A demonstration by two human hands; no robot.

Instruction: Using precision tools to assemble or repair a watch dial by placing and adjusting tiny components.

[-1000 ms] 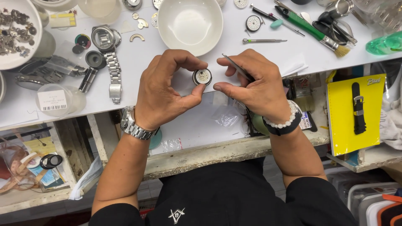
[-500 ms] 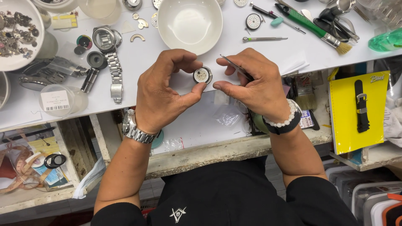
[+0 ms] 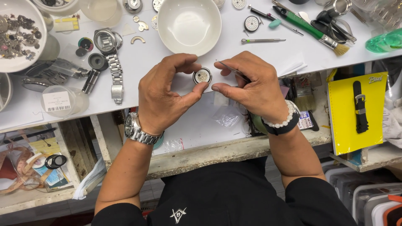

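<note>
1. Left hand: curled over the white bench, thumb and forefinger closed on a small round watch movement. The thumb tip presses its lower edge; the forefinger arches over its top.
2. Movement: held just above the bench top, face up to the camera, between the two hands and just below the white bowl.
3. Right hand: fingers drawn in, pinching a thin metal tool, apparently tweezers. The tool tip points left toward the movement; whether it touches cannot be told. The right thumb tip lies just beside the left thumb tip.
4. Wrists: a steel wristwatch on the left; a white bead bracelet over a black band on the right.
5. Bench, left of the hands: a steel watch lying with its bracelet stretched out, a clear plastic tub with a label, a dish of small metal parts.
6. Bench, right of the bowl: a small screwdriver, a loose dial, a green-handled brush, a green transparent object at the far edge.
7. Lower shelf, right: a yellow card bearing a black strap.
</note>
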